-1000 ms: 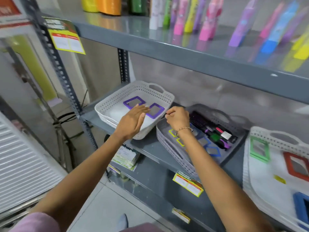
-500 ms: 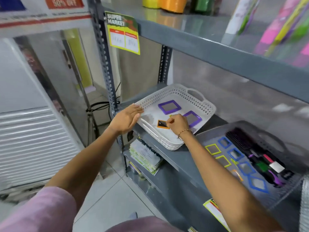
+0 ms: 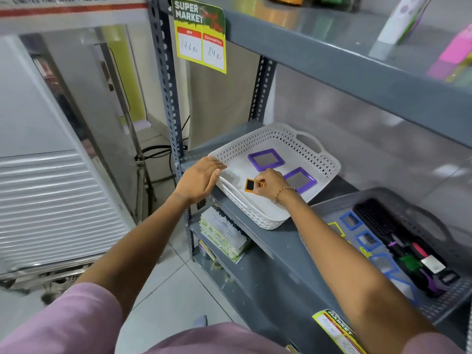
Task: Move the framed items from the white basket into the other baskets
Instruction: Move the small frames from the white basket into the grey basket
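A white perforated basket sits at the left end of the grey shelf. Two purple framed items lie flat in it, one at the back and one to the right. My right hand pinches a small orange framed item just above the basket floor near its front left. My left hand rests flat on the basket's left rim, fingers together, holding nothing. A grey basket to the right holds several blue and yellow framed items.
The grey basket also holds a black hairbrush and small coloured items. A grey shelf hangs close overhead with a price tag. Stacked leaflets lie on the shelf below. A steel upright stands left.
The view swung left from the grey basket to the white one. My right hand carried the orange framed item over the white basket; my left hand shifted to the basket's left rim.
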